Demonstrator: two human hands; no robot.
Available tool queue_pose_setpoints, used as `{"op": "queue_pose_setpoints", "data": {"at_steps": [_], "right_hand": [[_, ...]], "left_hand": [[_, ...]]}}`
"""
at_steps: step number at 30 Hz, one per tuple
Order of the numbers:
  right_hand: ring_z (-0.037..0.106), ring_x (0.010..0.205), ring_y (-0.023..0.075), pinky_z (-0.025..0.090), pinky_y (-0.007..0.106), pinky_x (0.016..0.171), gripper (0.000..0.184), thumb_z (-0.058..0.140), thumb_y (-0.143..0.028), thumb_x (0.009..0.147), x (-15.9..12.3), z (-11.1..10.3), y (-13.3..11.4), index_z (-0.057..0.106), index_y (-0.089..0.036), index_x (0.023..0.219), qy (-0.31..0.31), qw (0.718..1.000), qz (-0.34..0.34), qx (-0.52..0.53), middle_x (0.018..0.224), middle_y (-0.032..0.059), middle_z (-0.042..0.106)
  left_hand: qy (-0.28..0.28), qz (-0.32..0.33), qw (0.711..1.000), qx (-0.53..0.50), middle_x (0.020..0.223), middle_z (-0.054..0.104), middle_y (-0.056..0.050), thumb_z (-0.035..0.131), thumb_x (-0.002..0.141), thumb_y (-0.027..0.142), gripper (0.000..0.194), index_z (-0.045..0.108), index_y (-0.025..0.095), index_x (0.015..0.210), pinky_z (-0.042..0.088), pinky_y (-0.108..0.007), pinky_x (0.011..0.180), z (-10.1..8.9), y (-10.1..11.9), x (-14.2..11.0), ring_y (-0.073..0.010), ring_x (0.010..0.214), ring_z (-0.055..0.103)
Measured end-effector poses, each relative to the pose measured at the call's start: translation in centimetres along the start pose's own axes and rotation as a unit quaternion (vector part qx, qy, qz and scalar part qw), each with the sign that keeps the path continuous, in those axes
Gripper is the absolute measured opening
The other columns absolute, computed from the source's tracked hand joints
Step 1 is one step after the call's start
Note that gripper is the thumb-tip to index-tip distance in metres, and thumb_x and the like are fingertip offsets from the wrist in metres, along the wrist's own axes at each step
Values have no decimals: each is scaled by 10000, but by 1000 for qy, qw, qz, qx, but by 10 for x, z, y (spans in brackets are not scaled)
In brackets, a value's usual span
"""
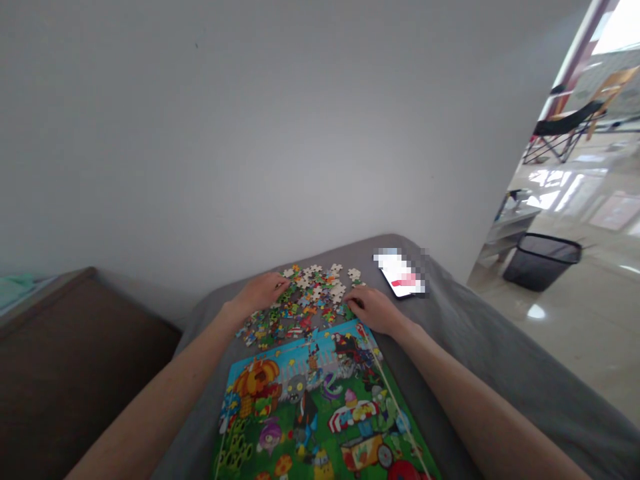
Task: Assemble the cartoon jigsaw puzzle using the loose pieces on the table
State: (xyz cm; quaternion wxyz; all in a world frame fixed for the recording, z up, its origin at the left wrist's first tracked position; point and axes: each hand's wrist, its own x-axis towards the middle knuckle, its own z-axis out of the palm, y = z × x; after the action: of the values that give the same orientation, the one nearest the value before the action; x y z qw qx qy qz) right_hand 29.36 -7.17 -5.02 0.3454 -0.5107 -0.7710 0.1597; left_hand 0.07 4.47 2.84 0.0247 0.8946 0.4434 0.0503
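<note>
grey cloth surface (480, 333) | left hand (260, 295), right hand (374, 310) open on jigsaw pieces (313, 300) | tiled floor (575, 333)

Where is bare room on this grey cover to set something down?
Bare grey cover lies right of the phone and right forearm. A narrow strip runs between the loose puzzle pieces and the wall. Crowded between the left hand and right hand: pieces reach the printed puzzle board.

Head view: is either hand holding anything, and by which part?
Cannot tell: the left hand and right hand rest on loose jigsaw pieces, and any piece gripped would be hidden.
</note>
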Motion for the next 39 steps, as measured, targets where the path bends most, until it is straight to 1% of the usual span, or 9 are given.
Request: {"op": "queue_pose_setpoints", "data": {"at_steps": [3, 6, 12, 17, 23, 26, 29, 32, 39], "right_hand": [[675, 942, 202, 482, 309, 866, 235, 523, -124, 906, 0, 0, 0, 739, -199, 959, -3, 1000, -2, 1, 984, 61, 742], [666, 942, 197, 478, 310, 872, 240, 518, -126, 911, 0, 1, 2, 738, -204, 969, -1, 1000, -2, 3, 995, 59, 738], [551, 1107, 275, 427, 418, 981, 266, 524, -167, 929, 1, 2, 0, 727, -198, 1098, 76, 993, 12, -87, 1126, 113, 698], [381, 1349, 319, 367, 508, 1022, 368, 477, -263, 994, 2, 6, 0, 593, -238, 1343, 14, 990, -34, -137, 1440, 75, 569], [481, 1204, 292, 343, 460, 981, 241, 481, -265, 1003, 5, 0, -3, 718, -226, 1021, 4, 990, -6, -142, 1113, 78, 722], [494, 1162, 304, 350, 461, 964, 227, 515, -274, 984, 6, 0, -4, 695, -214, 1109, 3, 989, 16, -146, 1130, 103, 695], [470, 1195, 334, 364, 481, 947, 318, 530, -303, 972, 8, 3, -3, 636, -233, 1264, -6, 988, 33, -152, 1274, 137, 618], [444, 1234, 347, 357, 502, 963, 286, 588, -308, 939, 9, 7, -1, 668, -249, 1207, 0, 991, 50, -127, 1332, 130, 585], [575, 1054, 271, 383, 471, 966, 76, 651, -225, 882, 13, 3, 3, 709, -210, 929, 76, 992, 53, 86, 954, 68, 731]], "left_hand": [[-29, 7, 998, -49, 995, 756, -50, 423, 952, 509, 424, 744, 236, 1001, 499, -297, 775, -9, 4, -8, -213, 882, 675], [-90, 27, 991, -95, 987, 755, -36, 550, 891, 528, 367, 744, 249, 1030, 502, -280, 742, -12, 9, -9, -206, 855, 679], [-23, 63, 997, -24, 1195, 692, -99, 575, 916, 420, 353, 696, 215, 1177, 477, -355, 952, 3, 11, 13, -250, 1089, 642], [-44, 101, 994, -22, 1154, 730, -34, 602, 901, 333, 248, 726, 290, 1111, 477, -314, 959, 14, 9, 27, -207, 1067, 665], [-42, 60, 997, -15, 1100, 749, -67, 425, 969, 379, 367, 735, 247, 1114, 503, -327, 865, 5, 4, 16, -227, 971, 680], [-68, 69, 995, -5, 1045, 753, -52, 479, 948, 398, 337, 749, 261, 1096, 504, -306, 820, -5, 6, 8, -215, 908, 679], [-29, 87, 995, 33, 1097, 723, -83, 489, 961, 390, 335, 742, 244, 1124, 475, -358, 920, -8, 24, 2, -242, 1017, 642], [-2, 112, 993, 25, 1115, 705, -91, 478, 989, 416, 349, 725, 241, 1162, 460, -394, 960, 5, 57, 1, -254, 1075, 615], [24, 109, 991, -68, 1063, 745, -74, 564, 964, 448, 317, 745, 222, 1095, 483, -376, 917, 34, 106, 15, -250, 1009, 654]]}}
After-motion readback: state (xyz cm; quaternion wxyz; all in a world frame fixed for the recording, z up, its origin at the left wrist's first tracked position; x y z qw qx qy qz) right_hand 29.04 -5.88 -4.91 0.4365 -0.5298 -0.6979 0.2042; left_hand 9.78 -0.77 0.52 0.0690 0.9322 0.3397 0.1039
